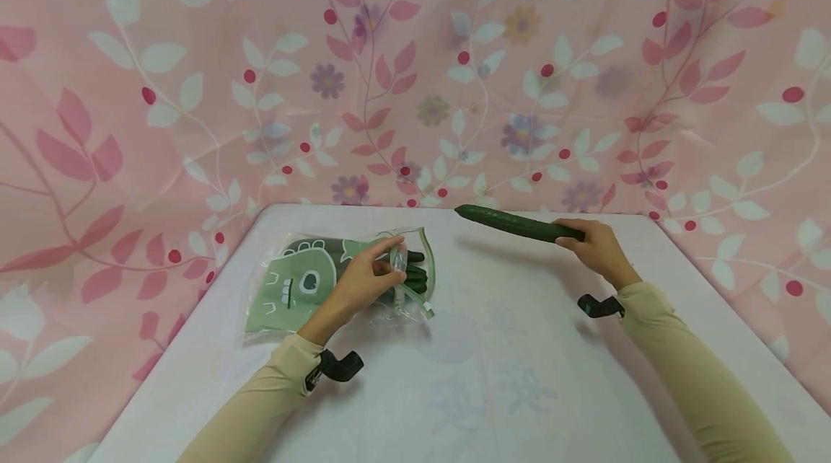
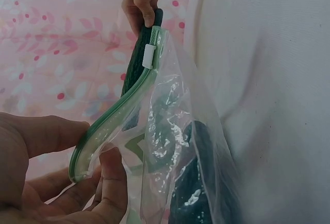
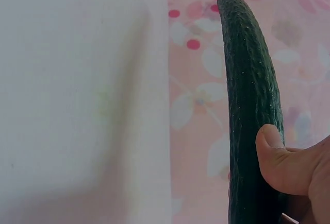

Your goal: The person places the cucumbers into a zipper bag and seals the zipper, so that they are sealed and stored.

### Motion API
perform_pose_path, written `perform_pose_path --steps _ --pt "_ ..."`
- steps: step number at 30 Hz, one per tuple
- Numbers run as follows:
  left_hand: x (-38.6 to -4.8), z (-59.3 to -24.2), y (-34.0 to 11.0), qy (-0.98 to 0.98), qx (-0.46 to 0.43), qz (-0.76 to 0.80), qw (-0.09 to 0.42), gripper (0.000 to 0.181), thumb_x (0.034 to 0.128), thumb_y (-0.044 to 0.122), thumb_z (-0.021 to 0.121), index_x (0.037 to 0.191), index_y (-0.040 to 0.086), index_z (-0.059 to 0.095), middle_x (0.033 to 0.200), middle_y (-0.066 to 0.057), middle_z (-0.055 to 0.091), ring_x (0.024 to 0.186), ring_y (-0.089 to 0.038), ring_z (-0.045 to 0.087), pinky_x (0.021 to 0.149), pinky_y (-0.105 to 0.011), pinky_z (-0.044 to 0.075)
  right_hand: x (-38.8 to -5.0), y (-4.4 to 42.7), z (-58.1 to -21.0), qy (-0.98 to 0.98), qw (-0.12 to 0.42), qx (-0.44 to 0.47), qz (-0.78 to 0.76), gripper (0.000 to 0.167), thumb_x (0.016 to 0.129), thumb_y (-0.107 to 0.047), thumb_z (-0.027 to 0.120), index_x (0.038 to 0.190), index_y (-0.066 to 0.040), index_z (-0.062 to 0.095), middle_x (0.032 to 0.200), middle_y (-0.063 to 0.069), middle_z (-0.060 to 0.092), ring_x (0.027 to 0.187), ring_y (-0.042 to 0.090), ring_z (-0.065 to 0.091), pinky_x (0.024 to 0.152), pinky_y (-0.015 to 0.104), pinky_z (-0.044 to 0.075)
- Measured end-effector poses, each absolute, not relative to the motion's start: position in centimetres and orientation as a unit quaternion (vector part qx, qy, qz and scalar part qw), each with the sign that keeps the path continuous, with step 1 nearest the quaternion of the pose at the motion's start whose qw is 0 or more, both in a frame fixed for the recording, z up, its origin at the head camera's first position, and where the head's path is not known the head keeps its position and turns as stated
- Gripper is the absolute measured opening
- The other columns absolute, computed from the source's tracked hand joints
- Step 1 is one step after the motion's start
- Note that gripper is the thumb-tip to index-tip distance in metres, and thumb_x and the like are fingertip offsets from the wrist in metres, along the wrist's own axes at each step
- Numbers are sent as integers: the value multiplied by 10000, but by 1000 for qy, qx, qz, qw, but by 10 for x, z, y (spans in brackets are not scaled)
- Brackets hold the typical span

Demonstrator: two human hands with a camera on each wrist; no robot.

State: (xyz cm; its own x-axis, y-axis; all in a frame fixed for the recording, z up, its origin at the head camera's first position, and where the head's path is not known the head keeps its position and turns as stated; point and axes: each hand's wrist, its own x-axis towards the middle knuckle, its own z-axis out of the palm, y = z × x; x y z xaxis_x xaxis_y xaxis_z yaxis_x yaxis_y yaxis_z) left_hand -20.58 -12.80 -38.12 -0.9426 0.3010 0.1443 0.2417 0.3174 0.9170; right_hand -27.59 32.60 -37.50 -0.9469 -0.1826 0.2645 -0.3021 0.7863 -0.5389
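A long dark green cucumber (image 1: 513,223) is held above the table by my right hand (image 1: 600,250), gripped near its right end. The right wrist view shows the thumb (image 3: 276,154) lying along the bumpy cucumber (image 3: 247,80). On the left, a clear zip bag (image 1: 292,290) with a green cartoon print lies on the table with its mouth toward the right. More cucumbers (image 1: 417,279) are inside it. My left hand (image 1: 363,275) pinches the rim of the bag's mouth between thumb and fingers. In the left wrist view the green zip strip (image 2: 111,105) curves away from those fingers.
A white zip slider (image 2: 149,56) sits on the strip in the left wrist view. The white-covered table (image 1: 493,376) ends at a pink floral cloth (image 1: 415,88) hanging behind and at the sides. Each sleeve has a black wrist device (image 1: 340,366) strapped on.
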Motion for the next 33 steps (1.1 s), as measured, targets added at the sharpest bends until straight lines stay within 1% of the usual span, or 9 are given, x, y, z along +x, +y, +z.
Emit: perform_pose_path --steps 5,10,13,19,25,28,33 --pt "-206 -381 -128 812 169 558 25 637 909 184 711 1482 330 473 1535 -17 420 950 -207 640 650 -326 442 -270 317 -375 -937 104 141 302 392 969 -244 660 1343 -126 648 1256 203 644 821 285 486 653 366 388" --pt "-206 -381 -128 812 168 558 25 640 905 187 717 1481 326 475 1530 -18 426 950 -203 639 656 -325 444 -264 308 -377 -933 116 162 298 376 955 -211 679 1323 -135 665 1250 179 660 839 274 493 651 354 394" --pt "-207 -382 -128 812 166 559 28 637 906 187 715 1480 327 477 1532 -16 422 956 -200 641 637 -314 438 -260 302 -378 -931 123 173 298 376 949 -200 687 1319 -136 669 1275 173 659 837 269 512 654 348 405" --pt "-207 -381 -128 809 168 563 27 640 905 182 716 1481 323 476 1528 -18 427 950 -202 638 617 -302 427 -254 291 -378 -925 129 189 303 363 940 -182 696 1299 -135 681 1271 157 668 911 261 558 716 354 439" --pt "-207 -380 -128 812 171 558 24 641 904 190 719 1480 328 475 1530 -16 429 956 -202 646 652 -325 441 -247 280 -379 -919 129 208 310 363 919 -144 716 1280 -150 694 1266 118 679 975 248 602 766 363 471" --pt "-207 -380 -129 814 169 556 25 638 906 194 719 1479 332 475 1528 -12 428 958 -203 645 640 -324 435 -244 275 -380 -915 128 217 314 358 914 -145 722 1271 -161 699 1265 100 682 1007 248 621 782 371 488" --pt "-206 -380 -128 813 164 558 29 637 910 193 715 1480 338 470 1532 -5 418 952 -206 639 614 -313 419 -241 265 -383 -912 122 228 318 355 905 -139 731 1257 -174 704 1263 78 686 1072 255 637 836 427 506"
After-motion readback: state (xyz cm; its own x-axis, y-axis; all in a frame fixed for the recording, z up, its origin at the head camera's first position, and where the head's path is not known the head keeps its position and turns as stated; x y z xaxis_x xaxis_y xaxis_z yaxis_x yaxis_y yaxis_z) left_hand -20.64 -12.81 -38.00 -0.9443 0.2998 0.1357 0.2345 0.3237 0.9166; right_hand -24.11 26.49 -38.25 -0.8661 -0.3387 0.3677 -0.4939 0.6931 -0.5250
